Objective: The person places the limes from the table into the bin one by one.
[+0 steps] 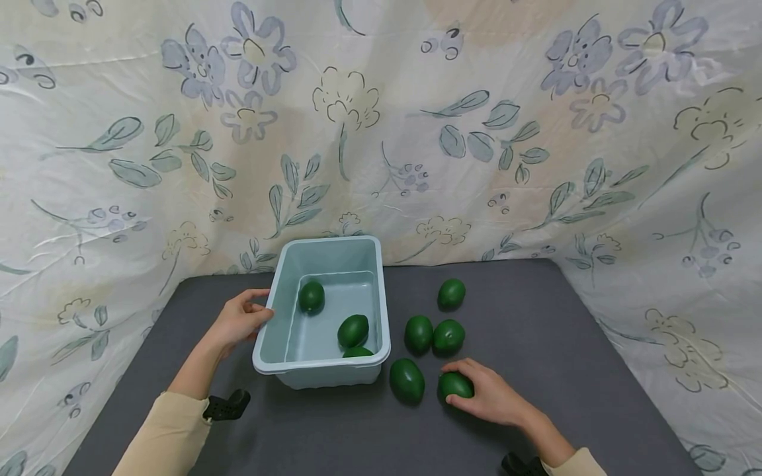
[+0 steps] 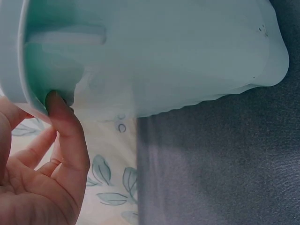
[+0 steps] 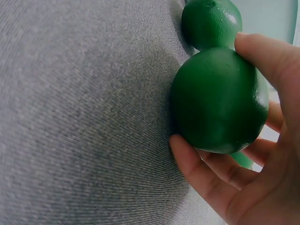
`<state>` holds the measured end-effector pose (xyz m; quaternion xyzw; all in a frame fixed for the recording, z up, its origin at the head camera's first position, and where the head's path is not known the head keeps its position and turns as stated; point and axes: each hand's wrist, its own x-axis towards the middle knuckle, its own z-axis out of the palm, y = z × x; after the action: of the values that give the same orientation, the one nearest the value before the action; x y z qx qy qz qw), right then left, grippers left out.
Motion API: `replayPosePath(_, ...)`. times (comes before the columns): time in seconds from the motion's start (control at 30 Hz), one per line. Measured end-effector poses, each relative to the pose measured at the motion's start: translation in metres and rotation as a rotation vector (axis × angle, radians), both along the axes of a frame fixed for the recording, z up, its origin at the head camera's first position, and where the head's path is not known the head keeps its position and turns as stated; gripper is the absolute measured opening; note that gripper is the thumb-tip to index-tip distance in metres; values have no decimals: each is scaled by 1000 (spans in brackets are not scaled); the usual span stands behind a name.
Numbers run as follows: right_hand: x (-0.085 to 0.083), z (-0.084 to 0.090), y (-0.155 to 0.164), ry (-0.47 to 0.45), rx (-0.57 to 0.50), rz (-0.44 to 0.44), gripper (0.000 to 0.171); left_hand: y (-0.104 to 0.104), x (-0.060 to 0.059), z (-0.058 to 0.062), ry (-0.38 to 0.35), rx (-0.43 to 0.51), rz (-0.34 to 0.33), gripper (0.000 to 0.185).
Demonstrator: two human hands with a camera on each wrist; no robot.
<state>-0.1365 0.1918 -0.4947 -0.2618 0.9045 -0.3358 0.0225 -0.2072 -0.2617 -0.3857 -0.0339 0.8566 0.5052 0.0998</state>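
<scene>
A pale blue plastic bin stands on the dark grey table with three green oval fruits inside, one of them near its front. My left hand grips the bin's left rim; in the left wrist view a finger hooks under the rim of the bin. My right hand curls round a green fruit lying on the table right of the bin. In the right wrist view the fingers wrap that fruit, and another fruit lies just behind it.
Several more green fruits lie loose right of the bin: one by the held fruit, a pair, and one farther back. A floral cloth walls in the table at the back and sides.
</scene>
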Motion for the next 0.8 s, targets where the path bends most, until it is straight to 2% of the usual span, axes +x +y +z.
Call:
replayPosePath(0.57, -9, 0, -1, -25, -74, -44, 43, 0, -1, 0, -11, 12, 2, 57)
replayPosePath(0.8, -15, 7, -5, 14, -92, -63, 46, 0, -1, 0, 1, -3, 3, 56)
